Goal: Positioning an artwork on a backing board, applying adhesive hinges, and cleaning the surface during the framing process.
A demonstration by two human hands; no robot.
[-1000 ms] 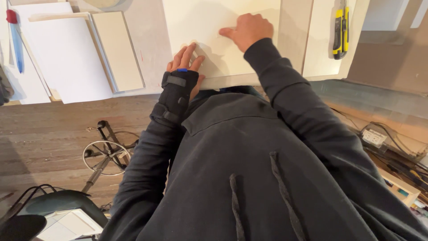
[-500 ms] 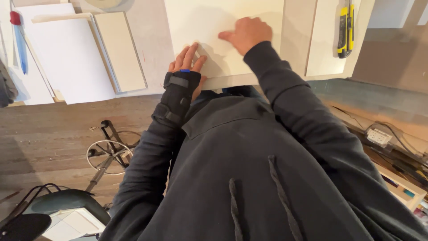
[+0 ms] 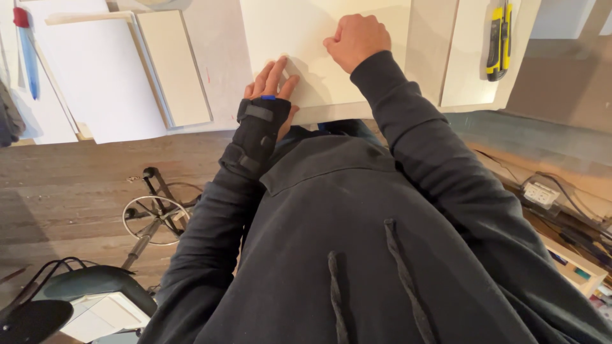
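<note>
From up here I see the big cream sheet lying flat on the worktop, its near edge at the worktop's front lip. My left hand, in a black wrist brace, lies on the sheet's near-left corner with fingers spread flat, gripping nothing. My right hand presses on the sheet further in, fingers curled shut; whether they pinch anything I cannot tell. I judge the sheet could skate or crease if either hand presses unevenly, since it sits so close to the edge. The white board and the narrow cream panel crowd the left. On the right, the yellow utility knife lies near enough to be knocked by my sleeve.
</note>
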